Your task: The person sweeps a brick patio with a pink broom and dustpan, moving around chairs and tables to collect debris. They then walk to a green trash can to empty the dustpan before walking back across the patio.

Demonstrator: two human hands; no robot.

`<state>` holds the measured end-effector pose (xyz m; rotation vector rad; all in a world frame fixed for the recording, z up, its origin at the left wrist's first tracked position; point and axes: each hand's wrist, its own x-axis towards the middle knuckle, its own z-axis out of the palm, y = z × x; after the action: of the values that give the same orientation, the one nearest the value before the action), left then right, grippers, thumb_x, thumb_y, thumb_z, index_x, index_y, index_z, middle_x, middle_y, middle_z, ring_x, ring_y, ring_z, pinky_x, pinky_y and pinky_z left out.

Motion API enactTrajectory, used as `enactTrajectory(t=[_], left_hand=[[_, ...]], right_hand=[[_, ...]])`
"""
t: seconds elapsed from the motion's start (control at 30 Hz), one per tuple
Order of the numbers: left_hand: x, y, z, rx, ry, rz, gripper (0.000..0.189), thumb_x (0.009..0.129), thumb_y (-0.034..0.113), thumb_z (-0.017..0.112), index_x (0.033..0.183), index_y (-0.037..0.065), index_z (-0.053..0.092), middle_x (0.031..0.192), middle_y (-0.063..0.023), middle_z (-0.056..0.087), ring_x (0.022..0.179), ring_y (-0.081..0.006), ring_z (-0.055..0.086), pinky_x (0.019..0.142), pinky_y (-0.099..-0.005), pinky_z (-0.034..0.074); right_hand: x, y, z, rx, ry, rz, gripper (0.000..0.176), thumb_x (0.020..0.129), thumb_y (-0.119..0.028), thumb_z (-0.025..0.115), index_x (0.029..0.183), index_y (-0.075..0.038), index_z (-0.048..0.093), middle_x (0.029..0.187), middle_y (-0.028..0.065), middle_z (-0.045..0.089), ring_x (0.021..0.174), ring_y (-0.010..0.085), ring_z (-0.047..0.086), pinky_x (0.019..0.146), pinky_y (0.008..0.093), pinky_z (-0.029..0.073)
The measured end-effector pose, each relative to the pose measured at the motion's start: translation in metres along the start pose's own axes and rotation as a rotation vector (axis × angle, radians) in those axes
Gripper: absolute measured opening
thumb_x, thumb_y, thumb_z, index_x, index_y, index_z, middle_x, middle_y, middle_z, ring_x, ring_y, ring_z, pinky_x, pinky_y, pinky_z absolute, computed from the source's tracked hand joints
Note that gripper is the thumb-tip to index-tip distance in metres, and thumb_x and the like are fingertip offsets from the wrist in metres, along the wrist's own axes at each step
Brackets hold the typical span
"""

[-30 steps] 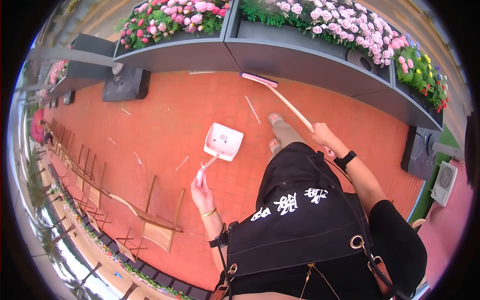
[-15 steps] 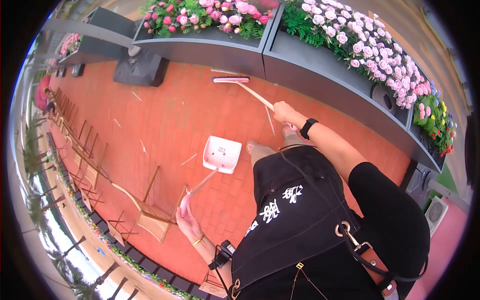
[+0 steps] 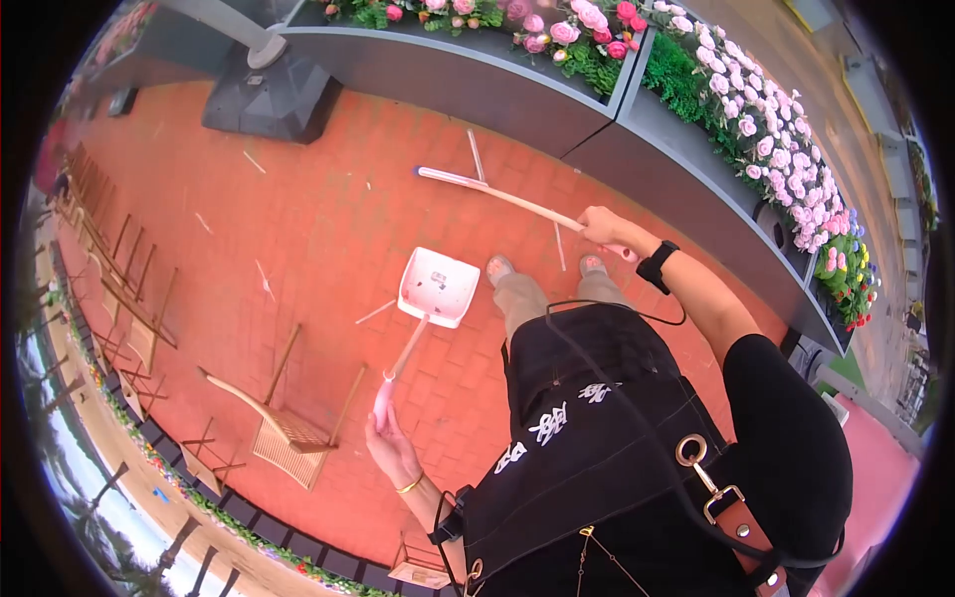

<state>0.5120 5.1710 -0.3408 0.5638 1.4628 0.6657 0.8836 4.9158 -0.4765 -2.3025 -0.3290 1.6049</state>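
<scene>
My left hand (image 3: 392, 445) is closed round the pink handle of a long-handled dustpan (image 3: 438, 287). The white and pink pan rests on the red brick floor in front of my feet, with small dark bits and a scrap inside it. My right hand (image 3: 608, 227) grips the pale stick of a broom (image 3: 527, 206), whose pink end shows behind the wrist. The broom head lies out towards the planters, seen edge-on. A thin pale strip (image 3: 476, 155) lies on the floor by the broom head, and another strip (image 3: 559, 246) lies beneath my right hand.
Grey planters (image 3: 477, 85) full of artificial-looking flowers line the far and right sides. A dark post base (image 3: 269, 99) stands at the upper left. Wooden chairs (image 3: 288, 438) stand to the left. More pale strips (image 3: 375, 311) lie scattered on the brick floor.
The broom head has turned and moved slightly left and down, from flat to edge-on. My right hand has shifted right. The view has turned, and the dustpan stays near the same spot.
</scene>
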Motion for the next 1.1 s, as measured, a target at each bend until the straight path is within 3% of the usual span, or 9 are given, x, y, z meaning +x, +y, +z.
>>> enactTrajectory(t=[0.07,0.13,0.17,0.23,0.33,0.43,0.77,0.83,1.1], left_hand=[[0.027,0.007,-0.002,-0.012,-0.074,0.011,0.020,0.081,0.008,0.047,0.088,-0.011,0.045,0.092,-0.0179,0.052,0.094,-0.0240,0.051,0.090,-0.0338,0.041],[0.041,0.016,0.002,-0.006,-0.082,0.011,0.020,0.081,0.008,0.047,0.088,-0.011,0.046,0.092,-0.0175,0.052,0.093,-0.0238,0.051,0.090,-0.0339,0.041],[0.046,0.020,0.004,0.015,-0.091,0.009,0.019,0.081,0.008,0.047,0.087,-0.010,0.046,0.091,-0.0171,0.052,0.093,-0.0237,0.051,0.090,-0.0341,0.041],[0.052,0.024,0.006,-0.011,-0.080,0.013,0.017,0.080,0.006,0.047,0.085,-0.011,0.046,0.090,-0.0175,0.052,0.092,-0.0251,0.052,0.090,-0.0337,0.042],[0.051,0.024,0.004,-0.025,-0.061,0.008,0.018,0.080,0.006,0.047,0.084,-0.011,0.046,0.090,-0.0180,0.052,0.092,-0.0256,0.052,0.090,-0.0333,0.041],[0.047,0.024,-0.002,-0.011,-0.026,-0.003,0.020,0.081,0.008,0.046,0.085,-0.012,0.046,0.092,-0.0188,0.052,0.093,-0.0252,0.051,0.091,-0.0330,0.041],[0.033,0.023,0.013,0.070,-0.113,0.095,0.022,0.080,0.008,0.046,0.087,-0.014,0.046,0.092,-0.0199,0.052,0.091,-0.0262,0.053,0.088,-0.0334,0.043],[0.027,0.019,0.019,0.111,-0.104,0.118,0.022,0.081,0.008,0.046,0.087,-0.013,0.046,0.092,-0.0203,0.052,0.090,-0.0260,0.053,0.087,-0.0336,0.044],[-0.025,-0.026,0.034,0.285,-0.109,0.212,0.016,0.081,0.006,0.046,0.081,-0.010,0.046,0.088,-0.0206,0.052,0.086,-0.0257,0.054,0.084,-0.0343,0.046]], right_hand=[[-0.019,-0.006,-0.005,-0.061,-0.008,-0.044,0.021,0.068,-0.008,0.051,0.080,0.006,0.059,0.064,0.0206,0.058,0.055,0.0249,0.059,0.053,0.0345,0.048],[-0.023,-0.009,0.001,-0.228,0.059,-0.196,0.023,0.069,-0.009,0.050,0.086,0.003,0.059,0.061,0.0162,0.057,0.049,0.0233,0.058,0.044,0.0338,0.047],[-0.017,-0.016,0.006,-0.228,0.048,-0.197,0.023,0.069,-0.009,0.050,0.086,0.003,0.059,0.061,0.0162,0.057,0.049,0.0233,0.058,0.044,0.0338,0.047],[0.003,-0.032,0.016,-0.492,0.211,-0.120,0.021,0.072,-0.013,0.052,0.083,0.004,0.058,0.075,0.0202,0.059,0.071,0.0308,0.059,0.058,0.0361,0.049],[0.045,-0.038,0.034,-0.692,0.329,-0.156,0.020,0.075,-0.013,0.049,0.087,0.002,0.057,0.079,0.0170,0.060,0.072,0.0294,0.060,0.059,0.0366,0.050],[0.048,-0.039,0.044,-0.807,0.251,-0.045,0.020,0.077,-0.011,0.046,0.090,0.001,0.055,0.080,0.0146,0.060,0.074,0.0284,0.060,0.060,0.0369,0.050],[-0.125,0.072,0.015,-0.771,-0.004,0.118,0.021,0.073,-0.006,0.045,0.090,0.003,0.053,0.076,0.0197,0.058,0.072,0.0322,0.059,0.060,0.0418,0.049],[-0.137,0.084,0.013,-0.758,-0.003,0.203,0.020,0.075,-0.007,0.046,0.090,0.002,0.055,0.082,0.0169,0.059,0.076,0.0301,0.060,0.061,0.0376,0.050],[-0.124,0.163,0.060,-0.626,0.156,0.114,0.021,0.075,-0.006,0.044,0.093,0.003,0.052,0.080,0.0167,0.059,0.075,0.0297,0.060,0.062,0.0386,0.050]])
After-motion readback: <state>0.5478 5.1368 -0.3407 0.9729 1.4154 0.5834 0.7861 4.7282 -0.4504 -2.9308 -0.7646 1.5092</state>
